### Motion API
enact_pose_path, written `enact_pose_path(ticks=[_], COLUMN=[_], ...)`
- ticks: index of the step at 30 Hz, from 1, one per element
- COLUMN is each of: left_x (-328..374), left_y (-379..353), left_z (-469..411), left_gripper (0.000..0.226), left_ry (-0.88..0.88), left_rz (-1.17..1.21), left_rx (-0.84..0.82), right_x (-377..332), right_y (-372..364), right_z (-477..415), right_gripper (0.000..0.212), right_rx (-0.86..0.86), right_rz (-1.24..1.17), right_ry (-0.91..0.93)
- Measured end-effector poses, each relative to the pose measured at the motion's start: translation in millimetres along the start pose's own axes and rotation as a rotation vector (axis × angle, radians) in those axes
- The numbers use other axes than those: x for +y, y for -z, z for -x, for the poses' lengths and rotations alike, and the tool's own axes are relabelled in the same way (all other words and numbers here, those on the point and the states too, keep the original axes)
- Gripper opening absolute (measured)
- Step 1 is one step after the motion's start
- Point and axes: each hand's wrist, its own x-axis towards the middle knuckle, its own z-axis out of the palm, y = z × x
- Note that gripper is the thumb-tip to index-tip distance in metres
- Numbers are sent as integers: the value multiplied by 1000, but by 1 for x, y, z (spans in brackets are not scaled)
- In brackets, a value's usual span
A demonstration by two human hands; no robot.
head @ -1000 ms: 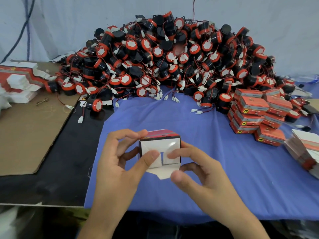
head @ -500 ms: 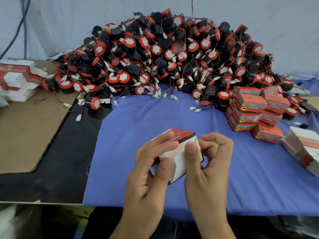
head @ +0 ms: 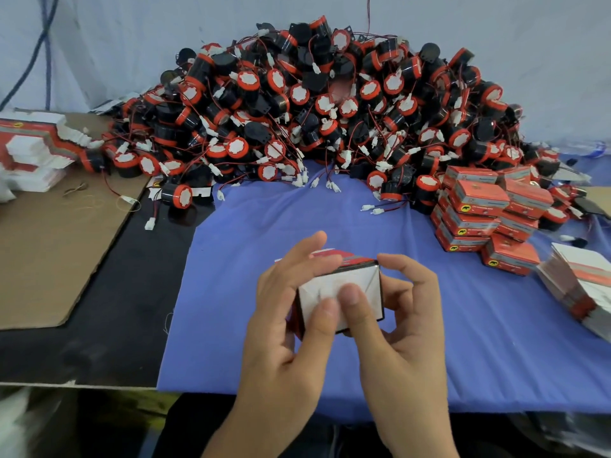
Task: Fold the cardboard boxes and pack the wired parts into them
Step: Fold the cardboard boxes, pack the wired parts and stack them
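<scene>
Two hands on one little box, so that's where things are at. Off to the far left of the grip there's a stack of flat unfolded boxes (head: 31, 150) sitting on a brown cardboard sheet (head: 49, 252), none of them touched yet. Closer in, the left hand (head: 287, 312) is wrapped around the left side of the box (head: 344, 292), fingers over the red top and thumb pressed onto the white end flap. The right hand (head: 400, 312) cups the other side, its thumb on that same flap right next to the left thumb, so both are clamped on the box and squeezing the end shut. It's held just above the blue cloth (head: 264, 242), not resting on it as far as I can tell.

Straight behind the grip is a huge pile of wired parts (head: 314, 104), still loose. To the right, a small heap of finished boxes (head: 486, 213), and further right another stack of flats (head: 582, 285).

Honestly, barely a dent made. Can't tell if this box has a part inside.
</scene>
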Motion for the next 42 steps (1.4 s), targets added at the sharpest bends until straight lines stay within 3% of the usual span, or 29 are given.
enact_pose_path(ticks=[4,9,27,30,34,37,40,42], left_x=[-2,-3,-9,-9,-9,-10,-13,-14], left_y=[1,-6,-9,-11,-6,-1,-1,0], left_z=[-1,1,4,5,8,6,5,6], left_gripper=[37,45,65,59,36,46,46,42], left_ry=[28,59,32,32,42,82,70,55], left_rz=[95,179,26,49,68,96,115,91], left_rx=[79,145,200,183,143,105,120,115], right_x=[-6,-3,4,3,-3,-9,-9,-10], right_y=[0,-9,-21,-20,-19,-13,-5,-3], right_z=[3,8,12,12,10,8,6,5], right_gripper=[39,47,62,64,59,66,90,80], right_rx=[-49,59,216,248,242,229,148,38], right_rz=[17,8,-11,-75,-265,-397,-507,-632], right_ry=[-43,-50,-150,-186,-307,-424,-537,-574])
